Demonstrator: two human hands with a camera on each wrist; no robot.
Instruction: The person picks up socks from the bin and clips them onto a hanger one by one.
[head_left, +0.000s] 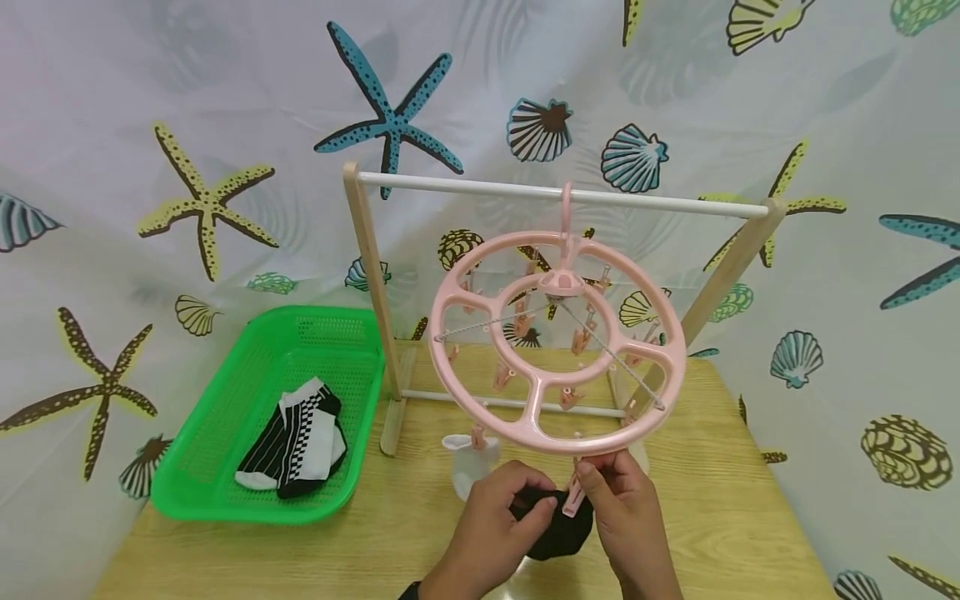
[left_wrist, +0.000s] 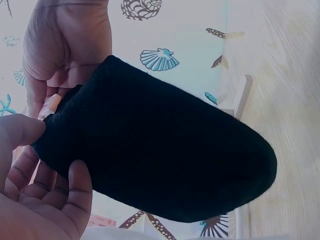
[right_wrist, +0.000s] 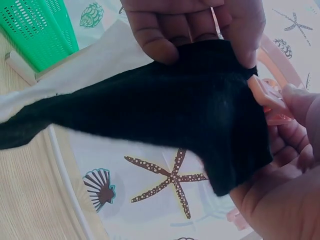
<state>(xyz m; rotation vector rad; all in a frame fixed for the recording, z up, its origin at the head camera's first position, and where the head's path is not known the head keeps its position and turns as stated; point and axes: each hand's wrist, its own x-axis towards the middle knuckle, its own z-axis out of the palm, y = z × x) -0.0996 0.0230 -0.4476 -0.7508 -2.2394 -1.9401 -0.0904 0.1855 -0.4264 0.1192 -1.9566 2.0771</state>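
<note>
A black sock (left_wrist: 160, 145) hangs below the front rim of the pink round hanger (head_left: 517, 429). My left hand (head_left: 495, 525) pinches the sock by its cuff, thumb on one side. With thumb and fingers, my right hand (head_left: 626, 508) grips a pink clothespin (head_left: 574, 498) that hangs from the rim. In the right wrist view the clothespin (right_wrist: 270, 97) sits at the cuff edge of the sock (right_wrist: 165, 105); whether its tips clamp the fabric I cannot tell. Left of the hands, a light-coloured sock (head_left: 472, 467) hangs from another pink clothespin (head_left: 477, 437).
The hanger hooks over the white bar (head_left: 480, 185) of a wooden stand (head_left: 372, 275). Several more clothespins dangle from its rings. At the left, a green basket (head_left: 180, 454) contains black-and-white socks (head_left: 303, 433). All stand on a wood-grain table (head_left: 720, 500) before a patterned curtain (head_left: 247, 75).
</note>
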